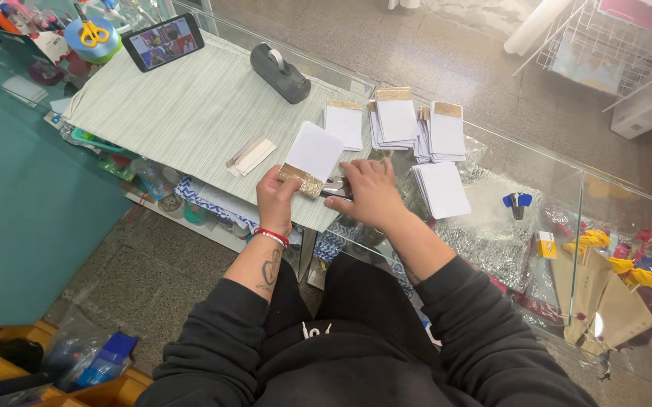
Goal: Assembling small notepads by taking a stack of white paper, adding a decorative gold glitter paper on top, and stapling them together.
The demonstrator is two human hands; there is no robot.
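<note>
Left hand point(277, 197) – pinches white card point(312, 157) | right hand point(371, 192) – closed on stapler point(335, 188) | card stacks point(416, 128) beyond

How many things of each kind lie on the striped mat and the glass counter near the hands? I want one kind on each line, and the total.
Card in the left hand: 1
Stapler under the right hand: 1
Piles of white cards: 5
Tape dispenser: 1
Phone: 1
Scissors: 1
Total: 10

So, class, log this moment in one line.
left hand: holds white gold-edged card | right hand: presses dark stapler | striped mat
</note>
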